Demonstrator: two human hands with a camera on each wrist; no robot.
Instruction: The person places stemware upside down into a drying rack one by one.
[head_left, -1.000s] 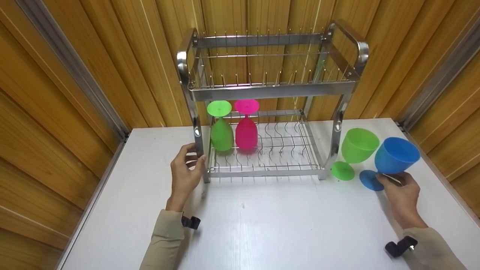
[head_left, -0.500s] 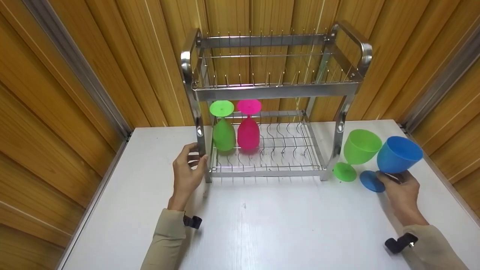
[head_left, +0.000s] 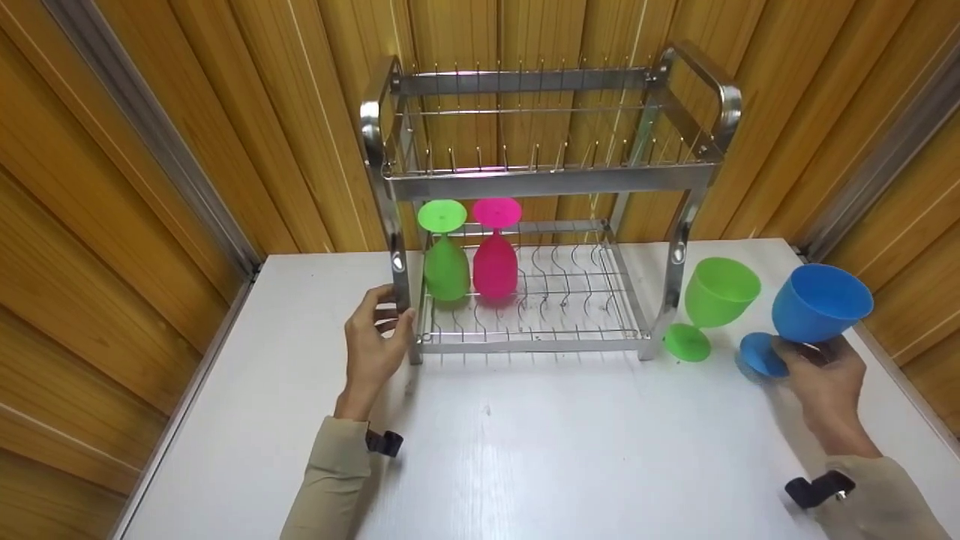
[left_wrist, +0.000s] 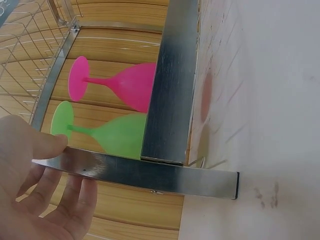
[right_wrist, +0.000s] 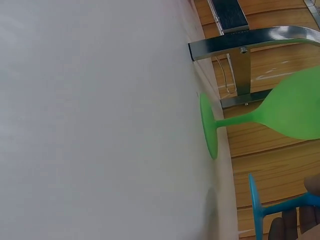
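Note:
My left hand (head_left: 373,346) holds the front left leg (left_wrist: 125,170) of a two-tier metal dish rack (head_left: 555,181), thumb on one side and fingers on the other. My right hand (head_left: 831,388) grips a blue plastic goblet (head_left: 819,306) by its stem, bowl up. In the right wrist view the blue base (right_wrist: 256,212) hangs clear of the tabletop. Beside it a green goblet (head_left: 720,292) stands upright on the table, right of the rack. Upside down on the lower tier are another green goblet (head_left: 447,271) and a pink goblet (head_left: 496,268), side by side at the left.
The rack stands on a white table (head_left: 555,442), close to the wood-panelled back wall (head_left: 315,135). Its upper tier carries upright wire prongs (head_left: 536,156). Wavy wires (head_left: 566,281) line the lower tier right of the pink goblet. Panelled walls flank the table.
The blue goblet has come up off the table in my right hand and shifted slightly right. My left hand keeps its hold on the rack leg.

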